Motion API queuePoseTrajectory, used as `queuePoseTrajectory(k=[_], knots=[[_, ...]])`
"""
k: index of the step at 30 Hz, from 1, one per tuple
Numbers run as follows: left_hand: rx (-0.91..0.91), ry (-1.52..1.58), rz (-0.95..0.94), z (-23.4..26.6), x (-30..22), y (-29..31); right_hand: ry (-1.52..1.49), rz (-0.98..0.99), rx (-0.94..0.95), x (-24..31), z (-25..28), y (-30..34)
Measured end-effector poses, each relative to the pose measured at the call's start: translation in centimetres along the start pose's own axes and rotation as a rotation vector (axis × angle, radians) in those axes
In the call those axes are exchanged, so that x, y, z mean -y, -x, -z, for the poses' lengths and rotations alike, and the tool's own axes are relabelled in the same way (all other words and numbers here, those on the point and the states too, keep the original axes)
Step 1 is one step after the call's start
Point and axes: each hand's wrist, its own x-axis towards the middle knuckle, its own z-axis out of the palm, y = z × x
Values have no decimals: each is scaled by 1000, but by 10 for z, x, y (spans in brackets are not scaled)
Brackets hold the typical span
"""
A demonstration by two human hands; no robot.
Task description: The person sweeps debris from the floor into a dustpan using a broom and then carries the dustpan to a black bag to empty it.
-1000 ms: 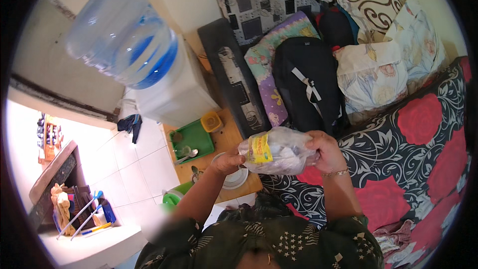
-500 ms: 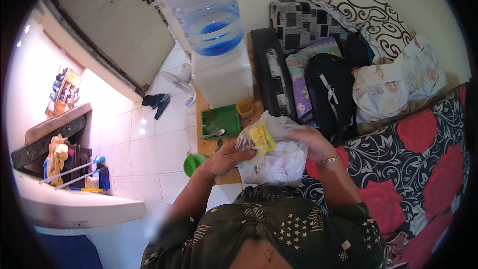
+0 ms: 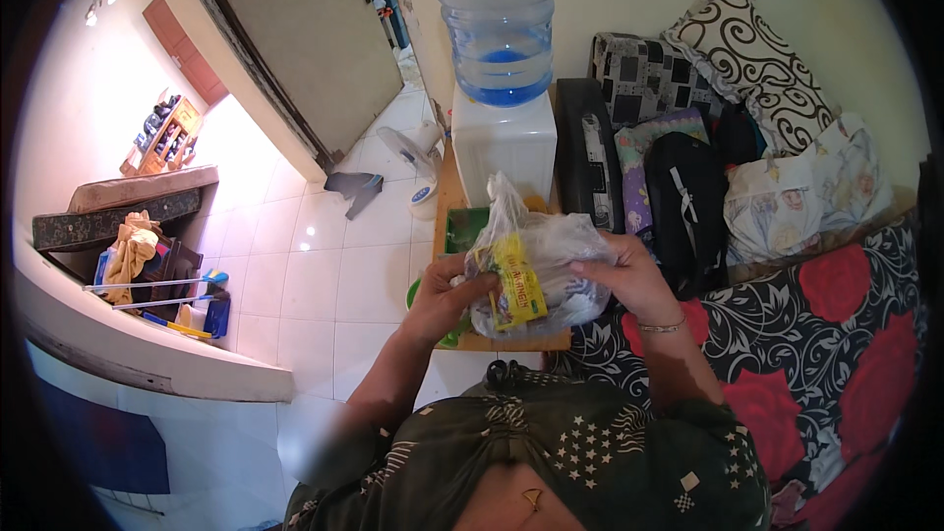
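Observation:
Both hands hold a thin see-through plastic bag (image 3: 565, 236) in front of my chest, above a small wooden table. Its twisted top sticks up, and white and patterned contents show through the plastic. A yellow printed packet (image 3: 521, 280) stands upright on the bag's left side; whether it lies inside or against the plastic I cannot tell. My left hand (image 3: 440, 297) is closed there, its thumb across the packet's left edge. On the other side, my right hand (image 3: 631, 278) pinches the bag's plastic between thumb and fingers, with a bracelet on that wrist.
Behind the bag a green tray (image 3: 460, 226) rests on the wooden table (image 3: 531, 341), next to a white water dispenser (image 3: 503, 152) with a large bottle. A floral mattress (image 3: 757, 334) lies at the right, with a black backpack (image 3: 683, 206) beyond. A white fan (image 3: 418, 152) stands on the tiles.
The yellow packet has turned more upright and faces me more fully. The bag's top now stands up as a twisted peak. My view has shifted leftward and up.

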Motion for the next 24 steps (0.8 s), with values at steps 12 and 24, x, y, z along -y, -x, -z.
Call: queuePoseTrajectory(k=[12,24], knots=[[101,-112,24,5,8,-1,96,-124,1,-24,-11,19],[4,-473,-93,-3,-1,-9,78,-279,-152,-46,12,51]])
